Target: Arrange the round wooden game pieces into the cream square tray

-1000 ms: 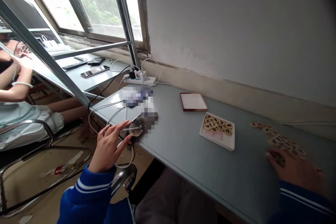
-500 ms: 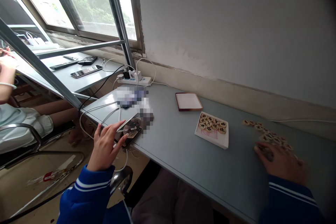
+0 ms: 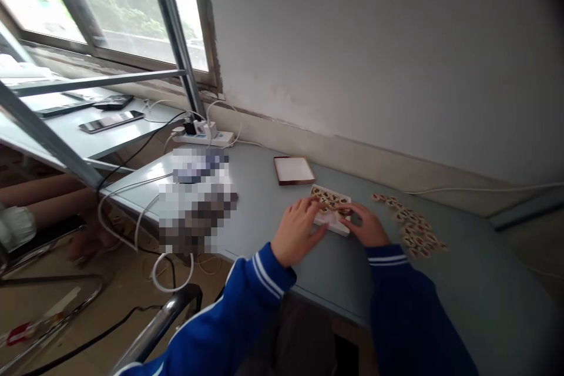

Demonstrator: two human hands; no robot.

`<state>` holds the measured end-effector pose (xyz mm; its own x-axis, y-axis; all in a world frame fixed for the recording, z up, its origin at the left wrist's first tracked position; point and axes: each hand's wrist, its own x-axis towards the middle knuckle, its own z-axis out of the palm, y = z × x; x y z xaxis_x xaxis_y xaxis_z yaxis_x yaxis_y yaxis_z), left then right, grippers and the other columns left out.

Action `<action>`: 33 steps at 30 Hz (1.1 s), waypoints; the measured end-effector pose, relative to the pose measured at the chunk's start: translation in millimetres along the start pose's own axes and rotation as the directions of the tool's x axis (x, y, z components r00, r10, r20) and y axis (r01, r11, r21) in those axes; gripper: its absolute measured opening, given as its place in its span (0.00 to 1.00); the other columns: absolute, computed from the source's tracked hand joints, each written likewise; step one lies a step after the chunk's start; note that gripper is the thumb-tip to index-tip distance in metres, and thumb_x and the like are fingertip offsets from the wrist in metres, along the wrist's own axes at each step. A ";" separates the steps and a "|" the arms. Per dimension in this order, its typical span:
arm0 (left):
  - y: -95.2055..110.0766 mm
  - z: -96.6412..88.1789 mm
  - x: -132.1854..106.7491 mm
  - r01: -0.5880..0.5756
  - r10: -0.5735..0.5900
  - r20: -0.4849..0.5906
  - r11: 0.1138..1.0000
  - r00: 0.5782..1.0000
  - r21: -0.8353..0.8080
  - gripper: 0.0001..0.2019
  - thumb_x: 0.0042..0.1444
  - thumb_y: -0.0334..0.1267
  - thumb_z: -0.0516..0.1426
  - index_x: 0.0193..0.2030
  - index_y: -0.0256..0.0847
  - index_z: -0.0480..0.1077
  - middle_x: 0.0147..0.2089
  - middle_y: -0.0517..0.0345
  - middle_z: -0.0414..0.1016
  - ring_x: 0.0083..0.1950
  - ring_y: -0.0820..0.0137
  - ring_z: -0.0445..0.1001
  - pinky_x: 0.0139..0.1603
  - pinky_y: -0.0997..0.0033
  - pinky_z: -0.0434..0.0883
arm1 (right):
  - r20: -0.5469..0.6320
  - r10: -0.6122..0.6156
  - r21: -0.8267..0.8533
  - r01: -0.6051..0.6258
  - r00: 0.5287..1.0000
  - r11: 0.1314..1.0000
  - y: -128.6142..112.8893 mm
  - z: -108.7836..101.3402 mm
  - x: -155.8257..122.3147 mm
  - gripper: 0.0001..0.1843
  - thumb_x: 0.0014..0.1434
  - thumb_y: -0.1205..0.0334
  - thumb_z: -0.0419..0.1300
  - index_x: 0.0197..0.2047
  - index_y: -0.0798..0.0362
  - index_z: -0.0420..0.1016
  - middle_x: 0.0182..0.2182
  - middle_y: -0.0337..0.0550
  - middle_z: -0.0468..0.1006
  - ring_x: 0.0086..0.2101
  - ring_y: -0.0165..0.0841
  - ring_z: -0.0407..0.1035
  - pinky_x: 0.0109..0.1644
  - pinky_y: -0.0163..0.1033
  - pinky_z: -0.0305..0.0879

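Note:
A small white box (image 3: 331,220) holding several round wooden chess pieces (image 3: 328,198) lies on the grey table (image 3: 264,211). My left hand (image 3: 297,230) rests against the box's left side with its fingers stretched onto it. On the box's right side lies my right hand (image 3: 366,224), its fingers reaching over the pieces. What the fingertips grip is unclear. A loose scatter of more chess pieces (image 3: 409,226) lies just right of my right hand.
A white lid with a dark red rim (image 3: 294,170) lies behind the box. Blurred items (image 3: 194,200), white cables (image 3: 132,211) and a power strip (image 3: 202,135) occupy the table's left end. Another desk with phones (image 3: 106,122) stands at left. A person's legs (image 3: 39,200) show below.
My left hand left the phone at the table's left end and came to the box. My right hand left the loose pieces and moved left to the box. The view swung right.

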<state>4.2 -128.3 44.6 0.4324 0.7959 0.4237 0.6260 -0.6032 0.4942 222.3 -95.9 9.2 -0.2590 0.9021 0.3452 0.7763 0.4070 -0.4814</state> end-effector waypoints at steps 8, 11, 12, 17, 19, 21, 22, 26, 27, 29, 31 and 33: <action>-59.9 51.8 89.2 -0.011 0.011 -0.013 1.000 1.000 -0.016 0.18 0.57 0.40 0.48 0.53 0.39 0.59 0.56 0.50 0.59 0.56 0.63 0.58 0.55 0.61 0.58 | 0.059 0.018 -0.002 -0.018 0.998 1.000 -7.4 14.3 20.0 0.11 0.47 0.67 0.57 0.38 0.51 0.70 0.37 0.39 0.73 0.32 0.29 0.66 0.40 0.36 0.63; -71.1 61.3 90.3 -0.043 0.047 0.095 0.998 0.994 -0.040 0.18 0.56 0.42 0.48 0.52 0.39 0.60 0.54 0.51 0.62 0.54 0.64 0.59 0.55 0.62 0.58 | 0.043 0.034 0.003 -0.034 0.999 0.999 -7.3 13.3 17.0 0.11 0.45 0.69 0.58 0.36 0.51 0.69 0.35 0.37 0.72 0.31 0.28 0.65 0.39 0.35 0.63; -72.3 63.0 88.5 -0.050 0.053 0.113 0.998 0.992 -0.033 0.19 0.56 0.43 0.49 0.53 0.39 0.60 0.54 0.52 0.63 0.55 0.63 0.59 0.55 0.62 0.58 | 0.044 0.037 0.013 -0.037 0.998 0.999 -6.5 12.8 16.0 0.11 0.45 0.70 0.58 0.35 0.51 0.68 0.34 0.37 0.72 0.31 0.28 0.65 0.38 0.35 0.63; -73.3 67.0 83.2 -0.028 0.027 0.135 1.000 0.991 0.010 0.19 0.55 0.42 0.50 0.53 0.40 0.60 0.54 0.52 0.61 0.56 0.63 0.57 0.55 0.61 0.59 | 0.018 -0.006 0.038 0.005 1.000 0.999 2.2 18.8 15.3 0.08 0.45 0.73 0.56 0.31 0.52 0.67 0.35 0.40 0.67 0.31 0.28 0.64 0.39 0.36 0.65; -75.2 68.8 83.8 -0.023 0.021 0.147 1.000 0.989 0.006 0.19 0.54 0.41 0.50 0.53 0.40 0.60 0.54 0.51 0.61 0.56 0.63 0.57 0.55 0.61 0.58 | -0.008 -0.013 0.036 0.013 1.000 0.999 5.3 23.8 16.0 0.07 0.46 0.73 0.55 0.29 0.53 0.67 0.36 0.42 0.66 0.32 0.29 0.65 0.40 0.37 0.65; -77.3 70.7 84.6 -0.016 0.016 0.150 1.000 0.989 0.000 0.19 0.54 0.40 0.50 0.53 0.40 0.59 0.54 0.52 0.61 0.56 0.63 0.57 0.56 0.61 0.58 | -0.015 -0.016 0.027 0.017 1.000 0.999 6.2 26.3 16.4 0.06 0.47 0.73 0.55 0.28 0.53 0.68 0.34 0.42 0.66 0.33 0.29 0.65 0.40 0.37 0.64; -78.2 71.6 84.8 -0.014 0.014 0.148 1.000 0.989 -0.002 0.19 0.54 0.39 0.51 0.53 0.40 0.59 0.54 0.52 0.61 0.55 0.63 0.58 0.56 0.61 0.58 | -0.011 -0.021 0.018 0.021 1.000 1.000 5.8 25.7 16.4 0.05 0.47 0.72 0.55 0.28 0.54 0.68 0.33 0.41 0.67 0.33 0.29 0.65 0.40 0.37 0.64; -79.3 73.3 84.4 -0.006 0.008 0.145 1.000 0.989 -0.014 0.20 0.53 0.38 0.51 0.53 0.39 0.59 0.53 0.52 0.61 0.54 0.62 0.58 0.54 0.60 0.59 | -0.052 -0.014 -0.119 0.008 0.999 0.993 5.0 8.7 13.7 0.05 0.51 0.67 0.55 0.30 0.52 0.72 0.33 0.41 0.71 0.35 0.31 0.65 0.43 0.39 0.59; -79.2 73.3 84.2 0.000 0.003 0.146 1.000 0.989 -0.018 0.19 0.53 0.38 0.51 0.53 0.40 0.59 0.53 0.52 0.61 0.54 0.62 0.58 0.54 0.60 0.59 | -0.106 0.013 -0.193 -0.034 0.994 0.981 7.3 1.9 11.4 0.06 0.53 0.65 0.54 0.31 0.51 0.72 0.34 0.41 0.71 0.36 0.32 0.65 0.44 0.41 0.57; -78.8 72.9 84.0 0.010 -0.006 0.150 1.000 0.989 -0.026 0.19 0.53 0.38 0.51 0.52 0.40 0.59 0.53 0.52 0.61 0.54 0.62 0.58 0.54 0.60 0.59 | -0.262 0.096 -0.350 -0.187 0.960 0.918 17.2 -12.0 3.7 0.08 0.54 0.64 0.52 0.33 0.51 0.72 0.35 0.44 0.72 0.38 0.35 0.63 0.45 0.44 0.53; -78.2 72.4 83.9 0.015 -0.010 0.149 0.999 0.989 -0.032 0.19 0.53 0.38 0.50 0.52 0.40 0.59 0.53 0.52 0.61 0.54 0.62 0.58 0.54 0.60 0.59 | -0.413 0.190 -0.463 -0.385 0.890 0.798 33.9 -23.2 -8.7 0.09 0.53 0.65 0.51 0.35 0.52 0.72 0.38 0.48 0.71 0.41 0.40 0.61 0.44 0.48 0.51; -77.5 71.9 84.0 0.024 -0.018 0.148 0.999 0.989 -0.034 0.19 0.53 0.38 0.50 0.52 0.40 0.59 0.53 0.52 0.61 0.54 0.63 0.58 0.54 0.60 0.59 | -0.487 0.272 -0.523 -0.527 0.830 0.670 54.1 -29.6 -23.4 0.10 0.52 0.65 0.52 0.36 0.53 0.71 0.40 0.54 0.69 0.42 0.44 0.60 0.42 0.51 0.50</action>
<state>38.7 -11.0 -12.7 0.5119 0.8058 0.2978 0.6135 -0.5856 0.5298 287.3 -99.2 -1.1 0.2763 0.7896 0.5479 0.9572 -0.2774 -0.0830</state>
